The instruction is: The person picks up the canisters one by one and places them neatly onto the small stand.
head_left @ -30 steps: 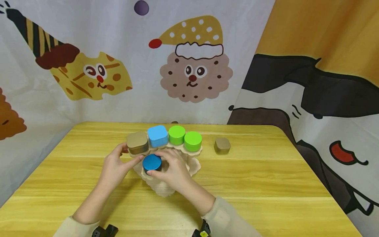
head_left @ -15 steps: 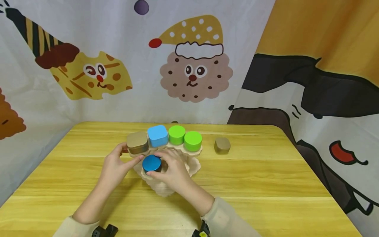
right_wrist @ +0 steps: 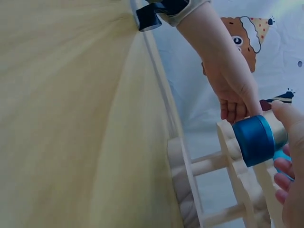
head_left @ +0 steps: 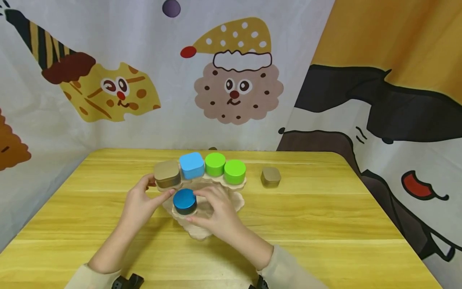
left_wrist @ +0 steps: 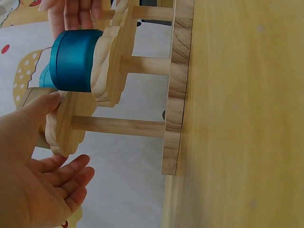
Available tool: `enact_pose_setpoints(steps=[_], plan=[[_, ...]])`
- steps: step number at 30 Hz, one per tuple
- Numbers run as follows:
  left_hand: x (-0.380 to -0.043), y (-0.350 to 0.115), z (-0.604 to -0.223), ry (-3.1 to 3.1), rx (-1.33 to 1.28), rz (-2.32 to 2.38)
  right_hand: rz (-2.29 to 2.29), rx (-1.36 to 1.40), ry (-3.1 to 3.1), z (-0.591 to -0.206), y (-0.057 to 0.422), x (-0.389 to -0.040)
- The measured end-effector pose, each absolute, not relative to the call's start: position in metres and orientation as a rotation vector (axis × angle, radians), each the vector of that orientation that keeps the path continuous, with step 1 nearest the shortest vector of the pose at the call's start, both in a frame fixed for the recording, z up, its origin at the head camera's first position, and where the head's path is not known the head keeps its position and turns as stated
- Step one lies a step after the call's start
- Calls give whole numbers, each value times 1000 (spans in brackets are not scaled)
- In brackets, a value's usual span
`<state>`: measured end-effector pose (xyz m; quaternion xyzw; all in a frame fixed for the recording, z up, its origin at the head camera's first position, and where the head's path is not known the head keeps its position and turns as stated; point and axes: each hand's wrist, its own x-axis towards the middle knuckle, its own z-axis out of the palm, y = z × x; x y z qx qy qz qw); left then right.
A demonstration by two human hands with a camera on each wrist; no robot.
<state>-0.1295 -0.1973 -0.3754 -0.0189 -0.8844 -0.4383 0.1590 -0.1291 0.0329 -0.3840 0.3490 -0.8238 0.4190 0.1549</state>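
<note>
A round metallic-blue tin [head_left: 185,202] stands upright on the front tier of a scalloped wooden stand [head_left: 197,232]. My left hand [head_left: 140,202] holds the stand's left edge; in the left wrist view its thumb lies on top of the tier, beside the blue tin [left_wrist: 73,61], and the index finger is under it. My right hand [head_left: 221,210] is just right of the tin, thumb and fingers spread apart around nothing. In the right wrist view its fingers stand off from the blue tin [right_wrist: 254,140]. A large gold square tin [head_left: 167,174] sits at the left hand's fingertips.
Along the stand's back tier are a light-blue square tin [head_left: 192,165] and two green round tins, one at the far side [head_left: 215,164] and one nearer right [head_left: 235,171]. A smaller gold square tin [head_left: 270,177] stands on the wooden table [head_left: 325,216], right of the stand.
My right hand has let go of the blue tin and drawn back a little to the right. The tin stays on the front tier. My left hand keeps its place.
</note>
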Motion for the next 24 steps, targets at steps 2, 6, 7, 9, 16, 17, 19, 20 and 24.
enact_pose_setpoints(steps=[2, 6, 7, 9, 16, 17, 19, 20, 24], plan=[[-130, -197, -375, -2528, -54, -1255, 1228, 1029, -2322, -384, 39, -126], [-130, -197, -375, -2528, -51, -1257, 1251, 1049, -2270, -383, 52, -123], [-130, -197, -375, -2528, -50, -1259, 1246, 1050, -2262, -383, 55, -122], [-130, -197, -375, -2531, -47, -1258, 1242, 1051, -2253, -384, 62, -121], [-129, -197, -374, -2527, -51, -1277, 1225, 1047, -2279, -389, 91, -118], [-129, -197, -374, -2527, -51, -1280, 1221, 1043, -2284, -390, 95, -118], [-129, -197, -374, -2524, -51, -1284, 1218, 1032, -2292, -392, 103, -117], [-129, -197, -374, -2524, -51, -1284, 1223, 1023, -2295, -392, 107, -118], [-129, -197, -374, -2526, -48, -1281, 1234, 974, -2296, -395, 124, -121]])
